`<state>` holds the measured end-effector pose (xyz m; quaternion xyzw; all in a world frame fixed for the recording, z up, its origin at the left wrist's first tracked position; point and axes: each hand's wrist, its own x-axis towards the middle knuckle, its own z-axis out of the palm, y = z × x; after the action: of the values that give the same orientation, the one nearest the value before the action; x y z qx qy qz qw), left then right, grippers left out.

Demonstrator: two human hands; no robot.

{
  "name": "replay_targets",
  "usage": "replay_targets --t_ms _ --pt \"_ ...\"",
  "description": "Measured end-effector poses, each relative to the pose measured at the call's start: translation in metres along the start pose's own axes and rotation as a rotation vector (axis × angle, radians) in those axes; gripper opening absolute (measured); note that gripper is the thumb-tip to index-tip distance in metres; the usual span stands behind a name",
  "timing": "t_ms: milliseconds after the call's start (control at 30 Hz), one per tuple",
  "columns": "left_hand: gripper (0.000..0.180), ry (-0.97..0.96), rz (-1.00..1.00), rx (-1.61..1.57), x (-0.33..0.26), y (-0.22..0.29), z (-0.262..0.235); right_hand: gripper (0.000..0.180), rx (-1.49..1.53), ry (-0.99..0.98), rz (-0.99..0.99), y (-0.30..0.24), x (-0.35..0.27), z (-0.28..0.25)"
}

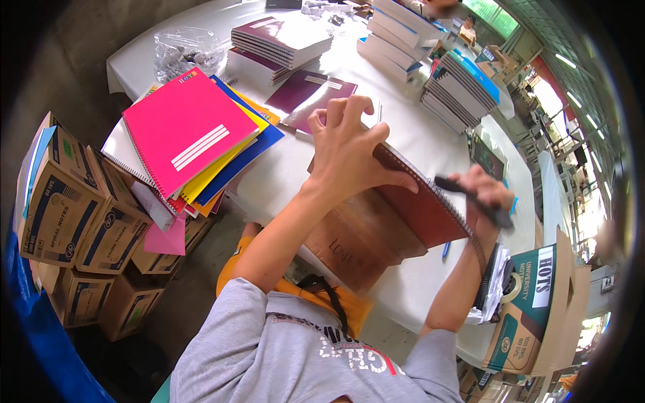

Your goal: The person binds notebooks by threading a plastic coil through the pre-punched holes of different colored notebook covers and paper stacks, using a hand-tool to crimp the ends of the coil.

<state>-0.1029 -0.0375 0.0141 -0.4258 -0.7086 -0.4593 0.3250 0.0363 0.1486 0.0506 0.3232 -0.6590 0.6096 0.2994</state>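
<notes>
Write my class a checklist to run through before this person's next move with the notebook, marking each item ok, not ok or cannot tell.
1. Left hand holding the maroon notebook: ok, the thumb presses its cover.
2. Right hand gripping the black tool: ok, fingers wrapped around it.
3. Tool touching the spiral binding: cannot tell; it is close by, but blurred.
4. Spiral wire through every hole: cannot tell, too small to see.
5. Notebook's lower edge seated firmly on the brown stand: cannot tell from this angle.
6. White table free of loose items near the stand: not ok, a blue pen lies there.
</notes>
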Motion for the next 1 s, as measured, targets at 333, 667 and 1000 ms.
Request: replay_targets --t_ms 333,667,1000 --pt "0.066 -0.034 0.028 -0.141 -0.005 -0.011 0.008 0.016 -0.794 -0.052 0.355 0.013 0.018 0.016" --pt "0.065 -0.02 0.033 -0.19 -0.002 -0.014 0.01 0.021 -0.009 0.017 0.021 0.016 0.021 0.005" --pt "0.059 -0.107 -0.021 -0.162 -0.002 -0.022 0.004 0.015 -0.831 -0.237 0.341 0.047 0.043 0.009"
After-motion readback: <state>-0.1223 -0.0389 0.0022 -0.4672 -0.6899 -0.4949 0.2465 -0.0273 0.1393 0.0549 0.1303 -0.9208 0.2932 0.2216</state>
